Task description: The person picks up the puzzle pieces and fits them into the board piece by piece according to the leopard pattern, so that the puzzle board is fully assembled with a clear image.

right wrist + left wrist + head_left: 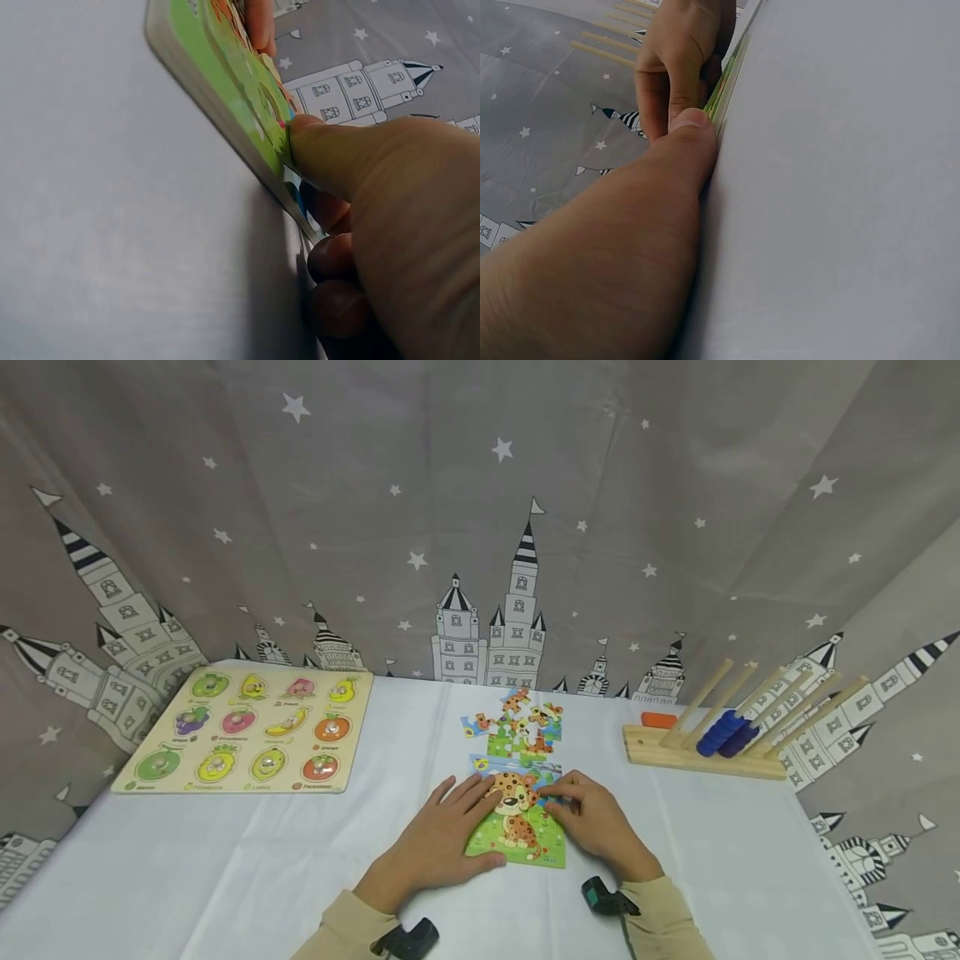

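A leopard jigsaw puzzle [517, 852] lies on the table in front of me, with a green lower part and a blue upper part. My left hand [442, 835] rests over its left side, fingers stretched onto the leopard and thumb by the lower left edge. At the right edge my right hand [592, 818] has its thumb and forefinger together on a small puzzle piece [545, 798] beside the leopard's ear. In the right wrist view the thumb presses the face of the puzzle [232, 82], and the other fingers curl at its edge, partly hiding that piece.
Several loose jigsaw pieces [517, 727] lie in a cluster just behind the puzzle. A wooden fruit peg board [247, 777] is at the left. At the right stands a wooden rod stacker [705, 762] with blue rings and an orange block [658, 720]. A grey castle-print curtain [465, 468] hangs behind.
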{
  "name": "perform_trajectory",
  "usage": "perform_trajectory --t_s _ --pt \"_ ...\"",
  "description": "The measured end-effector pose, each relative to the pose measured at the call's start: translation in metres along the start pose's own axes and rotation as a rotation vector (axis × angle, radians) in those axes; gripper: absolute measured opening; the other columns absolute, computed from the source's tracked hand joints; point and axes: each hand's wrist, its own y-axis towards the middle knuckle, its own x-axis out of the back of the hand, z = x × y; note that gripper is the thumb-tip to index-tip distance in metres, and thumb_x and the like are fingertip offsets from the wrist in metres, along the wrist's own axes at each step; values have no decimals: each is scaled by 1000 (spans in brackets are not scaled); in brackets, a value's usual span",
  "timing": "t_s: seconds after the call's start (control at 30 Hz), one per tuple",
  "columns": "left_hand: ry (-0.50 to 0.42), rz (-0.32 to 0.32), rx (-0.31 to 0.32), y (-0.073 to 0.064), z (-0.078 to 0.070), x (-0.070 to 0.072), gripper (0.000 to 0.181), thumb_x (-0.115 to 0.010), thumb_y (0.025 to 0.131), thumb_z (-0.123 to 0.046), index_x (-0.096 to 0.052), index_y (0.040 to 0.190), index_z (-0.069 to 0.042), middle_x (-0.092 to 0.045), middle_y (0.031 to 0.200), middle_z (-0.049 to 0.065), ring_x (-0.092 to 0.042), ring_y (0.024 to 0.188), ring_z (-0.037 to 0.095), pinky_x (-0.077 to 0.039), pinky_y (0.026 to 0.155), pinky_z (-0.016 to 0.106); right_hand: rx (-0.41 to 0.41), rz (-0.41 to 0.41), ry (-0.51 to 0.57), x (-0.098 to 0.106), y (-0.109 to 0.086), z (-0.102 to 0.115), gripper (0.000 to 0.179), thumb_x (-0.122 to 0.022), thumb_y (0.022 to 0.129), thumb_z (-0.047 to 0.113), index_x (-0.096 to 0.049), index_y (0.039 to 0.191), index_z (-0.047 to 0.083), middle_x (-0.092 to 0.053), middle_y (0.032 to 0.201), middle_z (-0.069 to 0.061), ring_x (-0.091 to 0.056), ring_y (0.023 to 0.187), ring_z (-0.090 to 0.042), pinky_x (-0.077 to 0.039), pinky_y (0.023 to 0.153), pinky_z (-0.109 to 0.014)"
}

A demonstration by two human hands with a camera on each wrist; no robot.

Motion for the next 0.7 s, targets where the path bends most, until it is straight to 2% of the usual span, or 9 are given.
perform_trajectory --t_s 0.17,0.33,0.5,0.7 --pt "2 0 -2 0 -1 0 88 -46 92 -76 -37 160 -21 -27 170 0 -24 158 25 -19 129 53 32 -12 -41 0 -1 0 19 -76 92 19 -80 111 23 -60 95 12 -43 68 -1 -39 58 -20" --pt "7 -6 -7 1 -1 0 88 -46 92 -76 -37 160 -21 -27 170 0 -24 158 25 -18 129 53 18 -6 -66 1 -2 1 20 -76 92 19 -78 111 24 -58 99 9 -43 67 -3 -38 58 -20" --pt "3 -15 -13 0 -1 1 87 -48 92 -75 -39 159 -20 -29 169 2 -26 157 26 -20 128 54 -14 15 -62 2 -2 3 18 -76 93 18 -76 110 23 -58 102 7 -43 67 -4 -39 58 -20" --pt "-8 -16 -7 -1 -1 2 86 -49 92 -74 -40 158 -19 -31 169 2 -28 157 27 -21 128 55 -15 26 -30 5 -3 4 14 -77 92 17 -74 104 23 -58 99 6 -45 69 -6 -40 59 -21"
